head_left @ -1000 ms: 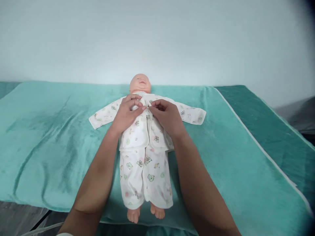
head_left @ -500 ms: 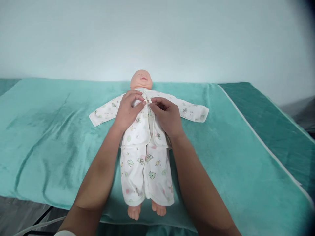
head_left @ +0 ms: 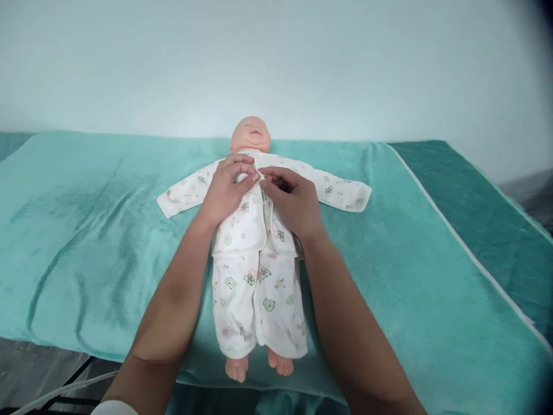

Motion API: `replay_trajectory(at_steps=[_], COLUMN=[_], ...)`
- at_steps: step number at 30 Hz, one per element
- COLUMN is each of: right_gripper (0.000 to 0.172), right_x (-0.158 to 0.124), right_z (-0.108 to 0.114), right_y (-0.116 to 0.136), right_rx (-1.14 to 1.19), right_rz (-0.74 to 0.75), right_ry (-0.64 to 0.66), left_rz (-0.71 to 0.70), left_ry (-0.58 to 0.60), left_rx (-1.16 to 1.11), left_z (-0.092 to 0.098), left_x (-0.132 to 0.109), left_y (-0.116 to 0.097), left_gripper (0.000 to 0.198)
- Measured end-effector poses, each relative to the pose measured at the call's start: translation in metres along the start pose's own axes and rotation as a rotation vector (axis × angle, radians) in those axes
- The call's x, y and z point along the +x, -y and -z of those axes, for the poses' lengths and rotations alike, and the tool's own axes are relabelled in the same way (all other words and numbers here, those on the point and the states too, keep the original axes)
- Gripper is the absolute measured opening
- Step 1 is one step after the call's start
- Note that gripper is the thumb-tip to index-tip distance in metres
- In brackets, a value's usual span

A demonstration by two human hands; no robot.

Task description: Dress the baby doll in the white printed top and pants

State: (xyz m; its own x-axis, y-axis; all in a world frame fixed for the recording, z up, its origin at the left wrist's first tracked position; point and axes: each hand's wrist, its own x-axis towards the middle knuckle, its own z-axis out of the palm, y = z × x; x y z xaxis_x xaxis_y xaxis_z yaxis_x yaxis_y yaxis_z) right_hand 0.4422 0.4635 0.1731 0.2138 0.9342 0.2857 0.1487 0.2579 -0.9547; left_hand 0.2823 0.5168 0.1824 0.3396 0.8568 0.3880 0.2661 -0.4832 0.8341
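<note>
A baby doll (head_left: 251,134) lies on its back, head at the far side and feet toward me. It wears a white printed jacket (head_left: 239,230) and matching trousers (head_left: 276,311). Both of my hands meet at the upper front of the jacket. My left hand (head_left: 228,187) pinches one front edge between thumb and forefinger. From the other side, my right hand (head_left: 296,199) pinches the opposite edge, its fingertips nearly touching the left ones. Fingers hide the fastening there. Lower down, the two jacket fronts hang slightly apart. The sleeves stretch out to both sides.
A turquoise plush blanket (head_left: 410,276) covers the table, wrinkled on the left. Darker green cloth (head_left: 488,219) shows past its pale edge at right. A pale wall (head_left: 276,63) stands behind. At lower left, a white cable (head_left: 73,389) runs beside a dark frame.
My fingertips have drawn closer together at the jacket's chest, bringing the two edges together. The gap near the collar looks narrower. The whole view has shifted slightly.
</note>
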Motion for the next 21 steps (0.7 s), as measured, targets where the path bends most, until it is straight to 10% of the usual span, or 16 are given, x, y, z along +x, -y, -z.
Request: replay_trajectory(at_steps=[21], right_gripper=[0.020], right_x=[-0.0029], right_z=[-0.0007], right_y=[0.0038], right_rx=[-0.088], right_rz=[-0.013], right_ry=[0.031], left_rz=[0.085], left_ry=[0.039], left_rx=[-0.057], left_z=[0.0009], left_x=[0.0019], left_y=[-0.0032], left_gripper=[0.014])
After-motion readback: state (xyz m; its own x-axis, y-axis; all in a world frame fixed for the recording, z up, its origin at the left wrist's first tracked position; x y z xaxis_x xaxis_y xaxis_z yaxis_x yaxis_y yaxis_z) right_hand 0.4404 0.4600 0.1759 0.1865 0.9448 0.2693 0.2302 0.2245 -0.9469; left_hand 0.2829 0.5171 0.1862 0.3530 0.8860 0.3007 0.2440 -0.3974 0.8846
